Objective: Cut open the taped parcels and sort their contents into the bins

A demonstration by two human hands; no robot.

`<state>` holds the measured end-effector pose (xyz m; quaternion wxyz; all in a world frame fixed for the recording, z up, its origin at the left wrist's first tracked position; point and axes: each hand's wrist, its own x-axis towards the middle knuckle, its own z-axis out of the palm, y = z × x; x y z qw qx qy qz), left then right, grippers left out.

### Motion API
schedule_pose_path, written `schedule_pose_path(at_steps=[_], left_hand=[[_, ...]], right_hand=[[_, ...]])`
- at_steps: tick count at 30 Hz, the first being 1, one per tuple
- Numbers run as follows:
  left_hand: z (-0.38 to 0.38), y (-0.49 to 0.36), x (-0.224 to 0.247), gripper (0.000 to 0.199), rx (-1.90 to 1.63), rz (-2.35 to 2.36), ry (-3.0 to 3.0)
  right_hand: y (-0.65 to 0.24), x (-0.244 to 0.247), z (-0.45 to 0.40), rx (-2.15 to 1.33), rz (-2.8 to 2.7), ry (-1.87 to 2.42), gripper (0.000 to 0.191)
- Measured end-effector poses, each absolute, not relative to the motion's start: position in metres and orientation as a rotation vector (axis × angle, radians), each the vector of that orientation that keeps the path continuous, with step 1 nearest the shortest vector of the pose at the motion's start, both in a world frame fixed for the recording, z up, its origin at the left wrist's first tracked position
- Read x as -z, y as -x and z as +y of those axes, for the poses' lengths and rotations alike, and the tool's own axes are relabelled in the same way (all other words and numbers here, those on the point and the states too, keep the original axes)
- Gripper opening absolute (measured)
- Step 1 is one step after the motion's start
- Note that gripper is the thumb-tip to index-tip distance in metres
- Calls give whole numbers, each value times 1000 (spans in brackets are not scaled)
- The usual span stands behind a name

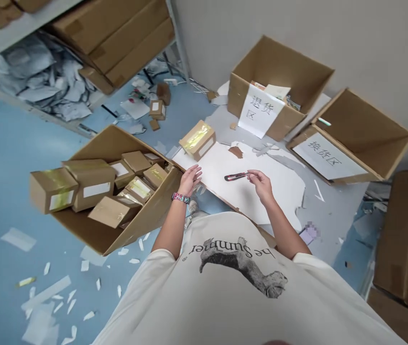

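Note:
Between the fingertips of my right hand [260, 185] is one end of a red and black utility knife [236, 177], held above the white sheet [276, 179] on the table. My left hand [190, 179] has its fingers stretched out and holds nothing. It hovers over the table's left edge, beside the large open carton [142, 223]. Just beyond it, a small taped cardboard box [197, 139] with a white label rests on the table. Several small taped boxes, such as a labelled one [94, 188], lie piled inside the large carton.
At the back of the table stands an open box [279, 67] with a handwritten sign; another signed box [362, 139] is to its right. Paper scraps [46, 321] litter the blue floor. A shelf [28, 28] with cartons is back left, and stacked cartons [403, 235] stand at right.

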<state>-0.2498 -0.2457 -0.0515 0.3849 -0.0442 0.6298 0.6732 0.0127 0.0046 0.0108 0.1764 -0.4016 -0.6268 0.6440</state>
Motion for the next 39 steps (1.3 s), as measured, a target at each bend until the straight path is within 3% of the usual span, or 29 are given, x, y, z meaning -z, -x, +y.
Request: schedule_pose_path(at_steps=[15,20,24,27,31,39], left_hand=[[-500,401,69,51,-1920,1808,434],[-537,417,78,46,-1876,1804,479],[-500,424,85,41,-1781,1734,301],[-445,424,89,43,-1712,1664,147],[-362,419,93,53,-1634,1549,-8],[-239,410,105,97,-1516,1577,31]], right_hand=[[254,-2,-165,-2010,-2096,874,57],[307,13,-211,-2021,-2214,796,51],[317,24,-177,-1666,-2343,872,35],[320,24,-117,-1378,-2334,1030,35],[327,21,-39,-1438,-2293,1102,38],[313,54,21,-1465,-2143,1539,73]])
